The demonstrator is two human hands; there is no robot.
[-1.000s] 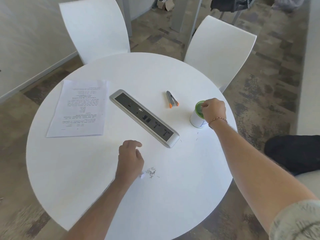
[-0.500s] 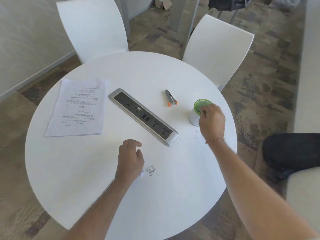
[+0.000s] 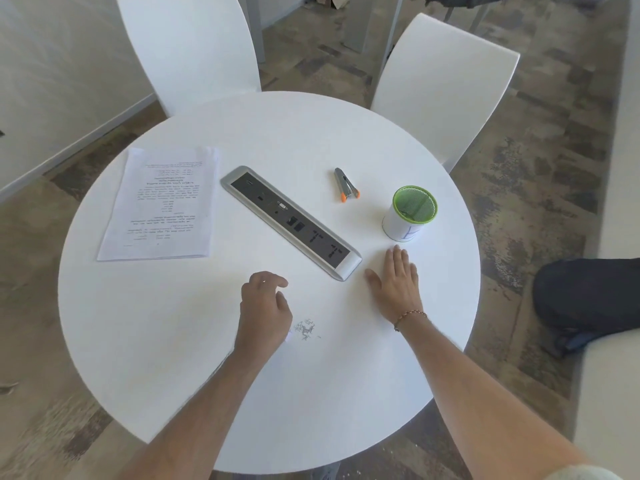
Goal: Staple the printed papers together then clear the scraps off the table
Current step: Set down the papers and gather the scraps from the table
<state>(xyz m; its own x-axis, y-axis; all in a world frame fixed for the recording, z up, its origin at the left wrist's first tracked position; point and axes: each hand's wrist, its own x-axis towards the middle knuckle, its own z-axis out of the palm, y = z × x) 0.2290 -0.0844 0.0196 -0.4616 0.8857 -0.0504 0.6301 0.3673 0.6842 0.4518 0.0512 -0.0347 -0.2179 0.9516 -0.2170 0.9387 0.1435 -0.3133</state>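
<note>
Resting flat on the worktop (image 3: 173, 341), fingers straight, my right hand (image 3: 394, 285) lies beside the socket strip (image 3: 291, 220), below the green cup (image 3: 410, 216). My left hand (image 3: 265, 313) hovers loosely curled, holding nothing, next to the scraps (image 3: 304, 329). Printed papers (image 3: 159, 206) lie far left; stapler (image 3: 344, 185) beyond the strip.

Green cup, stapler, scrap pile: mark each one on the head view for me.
green cup (image 3: 403, 227): head view, on its white outer wall.
stapler (image 3: 344, 186): head view, middle of its grey body.
scrap pile (image 3: 304, 329): head view, centre of the small loose bits beside the left hand (image 3: 265, 313).
</note>
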